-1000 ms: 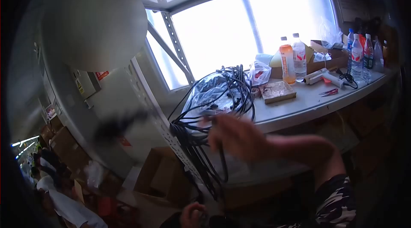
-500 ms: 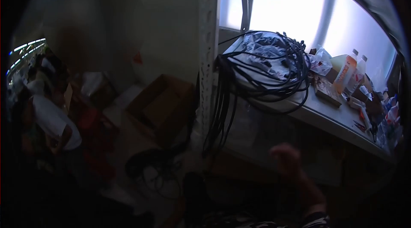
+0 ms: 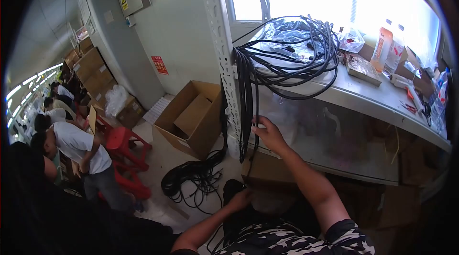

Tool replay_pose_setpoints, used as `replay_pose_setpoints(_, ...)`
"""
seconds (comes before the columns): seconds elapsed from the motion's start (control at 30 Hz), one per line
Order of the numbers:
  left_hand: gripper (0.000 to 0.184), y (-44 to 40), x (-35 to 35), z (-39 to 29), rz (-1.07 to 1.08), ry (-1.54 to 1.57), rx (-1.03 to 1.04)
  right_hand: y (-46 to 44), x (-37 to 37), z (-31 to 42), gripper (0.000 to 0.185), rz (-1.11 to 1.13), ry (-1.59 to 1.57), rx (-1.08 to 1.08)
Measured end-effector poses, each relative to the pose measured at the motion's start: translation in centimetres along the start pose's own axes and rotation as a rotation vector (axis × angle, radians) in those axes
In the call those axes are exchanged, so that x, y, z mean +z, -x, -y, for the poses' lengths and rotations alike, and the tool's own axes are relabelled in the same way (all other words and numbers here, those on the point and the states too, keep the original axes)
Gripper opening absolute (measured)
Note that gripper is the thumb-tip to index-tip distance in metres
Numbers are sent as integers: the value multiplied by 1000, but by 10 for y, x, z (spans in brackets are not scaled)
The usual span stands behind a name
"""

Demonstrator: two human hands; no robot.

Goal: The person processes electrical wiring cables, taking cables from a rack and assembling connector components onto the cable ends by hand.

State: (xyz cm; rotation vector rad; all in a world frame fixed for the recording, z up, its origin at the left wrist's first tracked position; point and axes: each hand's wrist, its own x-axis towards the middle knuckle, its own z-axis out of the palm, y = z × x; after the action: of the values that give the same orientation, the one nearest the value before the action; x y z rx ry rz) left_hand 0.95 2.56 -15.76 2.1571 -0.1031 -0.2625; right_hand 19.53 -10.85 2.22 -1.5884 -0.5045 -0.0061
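Long black cables (image 3: 245, 97) hang in a bundle at the shelf's left upright, with their other part coiled on the shelf top. My right hand (image 3: 268, 135) is at the hanging part, thumb and fingers closed on one black cable (image 3: 256, 111) beside the bundle. Lower down, close to my dark trousers, is my left hand (image 3: 239, 200). Its fingers look curled, but what they hold is lost in the shadow. More black cables (image 3: 191, 181) lie in a loose heap on the floor to the left.
A metal shelf (image 3: 368, 106) carries drink bottles (image 3: 383, 47), a glue gun (image 3: 406, 86) and plastic bags. An open cardboard box (image 3: 189, 118) stands on the floor by the wall. Red stools (image 3: 126, 147) and a person in a white shirt (image 3: 76, 147) are at left.
The picture has brightened from very dark. My right hand has moved up and left from below the shelf edge to the hanging cables. My left hand now shows.
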Motion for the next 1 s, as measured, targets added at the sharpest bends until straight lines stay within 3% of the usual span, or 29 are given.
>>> replay_pose_setpoints(0.03, 27, 1, -10, -29, 29, 3, 60, -3, 0, 1, 32, 132, -162, 66)
replay_pose_setpoints(0.07, 26, 6, -23, -56, 62, 8, 118, 7, -4, 21, 23, 170, -120, 74)
replay_pose_setpoints(0.13, 26, 19, -47, -103, 32, -3, 179, 41, -15, 24, 22, 225, -344, 214)
replay_pose_setpoints(0.2, 26, 27, -66, -148, 5, -6, 237, 90, -38, 23, 21, 267, -178, 220)
replay_pose_setpoints(0.27, 28, 28, -78, -188, -74, -138, 672, 143, -63, 7, 19, 285, -199, 347)
replay_pose_setpoints(0.33, 35, 18, -75, -227, -62, -258, 922, 188, -91, -2, 18, 255, 163, 155)
replay_pose_setpoints(0.43, 44, -16, -41, -263, 92, -386, 1135, 238, -129, 35, 19, 237, 277, 511)
replay_pose_setpoints(0.47, 44, -24, -30, -263, 85, -387, 1144, 249, -140, 45, 20, 222, 327, 595)
replay_pose_setpoints(0.5, 43, -31, -19, -260, 218, -573, 1096, 259, -147, 52, 20, 214, 336, 586)
replay_pose_setpoints(0.53, 43, -36, -9, -255, 354, -758, 1037, 269, -153, 58, 21, 150, 435, 423)
replay_pose_setpoints(0.57, 41, -43, -5, -246, 331, -736, 1036, 275, -160, 64, 22, 83, 533, 259)
replay_pose_setpoints(0.8, 41, -36, 1, -251, 417, -792, 766, 252, -160, 96, 25, 44, 796, 139)
replay_pose_setpoints(0.87, 42, -27, 1, -263, 440, -220, 866, 230, -148, 99, 25, 128, 720, -138)
replay_pose_setpoints(0.9, 43, -26, -9, -277, 624, -251, 557, 220, -144, 100, 25, 113, 721, -141)
replay_pose_setpoints(0.97, 44, -32, -23, -263, 542, 101, 578, 204, -137, 104, 23, 166, 653, -230)
replay_pose_setpoints(1.0, 39, -33, -34, -253, 580, 54, 479, 197, -136, 111, 23, 154, 659, -233)
